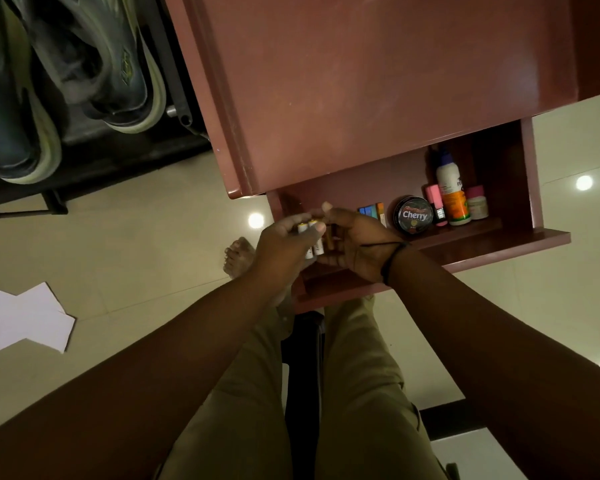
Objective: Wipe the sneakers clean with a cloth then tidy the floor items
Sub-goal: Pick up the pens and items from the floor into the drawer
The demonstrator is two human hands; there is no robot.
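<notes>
Black tin (413,215) lettered "Cherry", hands (355,242) holding white batteries (311,239)

glossy cream tile floor (136,216), reddish-brown wooden table (361,81), open drawer (530,174)

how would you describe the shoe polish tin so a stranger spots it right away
Look in the open shelf under the reddish-brown table top. Among the small items standing there, the polish tin is the only round, flat black one, with "Cherry" in white, left of the pink marker.
</notes>
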